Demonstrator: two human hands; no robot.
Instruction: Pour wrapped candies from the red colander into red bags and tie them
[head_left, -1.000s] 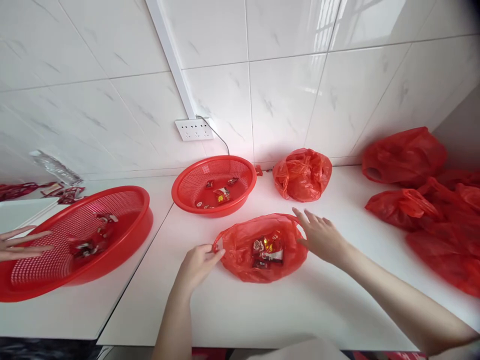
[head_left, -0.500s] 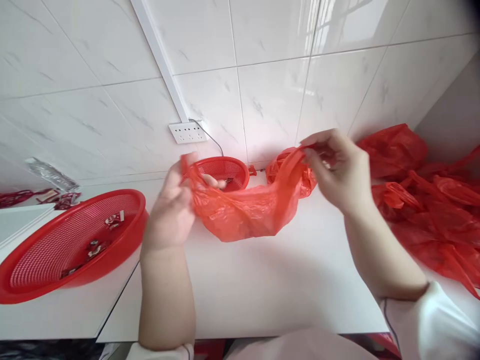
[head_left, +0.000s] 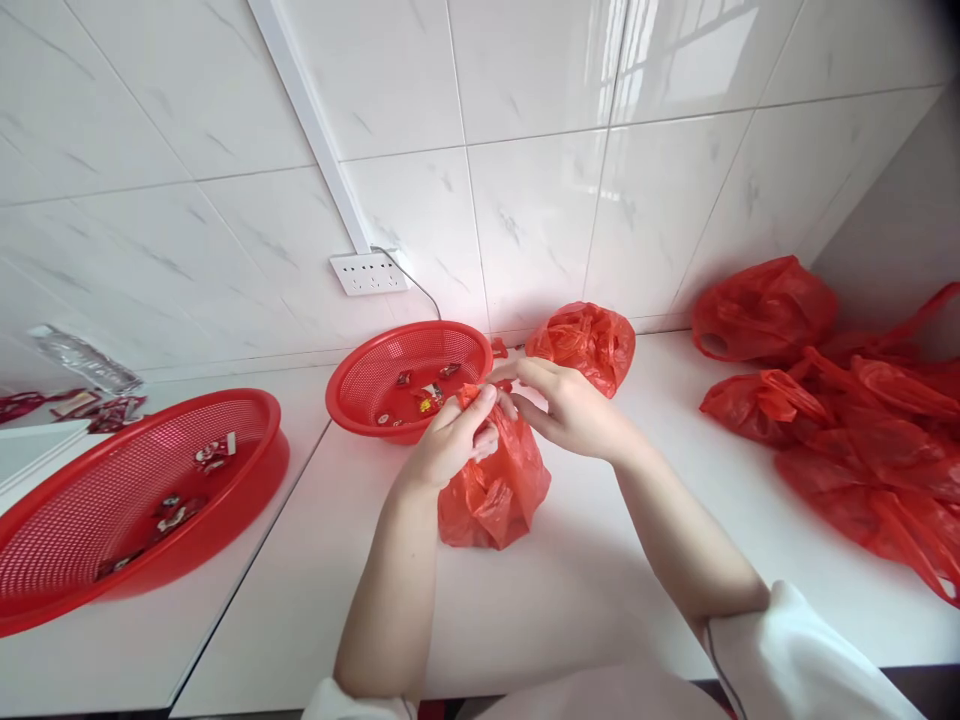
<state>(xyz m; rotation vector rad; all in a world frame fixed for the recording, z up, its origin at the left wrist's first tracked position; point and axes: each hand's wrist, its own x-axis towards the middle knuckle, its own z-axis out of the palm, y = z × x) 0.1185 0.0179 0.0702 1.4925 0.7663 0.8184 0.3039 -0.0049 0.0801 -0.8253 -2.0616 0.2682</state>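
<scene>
A thin red plastic bag [head_left: 496, 500] hangs gathered at its top, over the white table in front of me. My left hand [head_left: 459, 437] is closed around the bunched neck, thumb pointing up. My right hand [head_left: 564, 402] meets the left at the neck, its fingers bent over the top of the bag; whether they pinch the plastic is partly hidden. Just behind my left hand stands a small red basket [head_left: 346, 390] with a few wrapped pieces inside. Another filled red bag [head_left: 585, 340] sits by the wall, beyond my right hand.
On the left, a large red perforated basket [head_left: 266, 420] holds several small wrapped pieces. Several red plastic bags [head_left: 855, 440] are heaped at the right. A clear plastic packet [head_left: 86, 358] lies at the far left. A power strip [head_left: 370, 273] is mounted on the tiled wall.
My hands have come together from holding the bag's two ends apart. The bag's top is now bunched and its body hangs lower. The small basket is more visible.
</scene>
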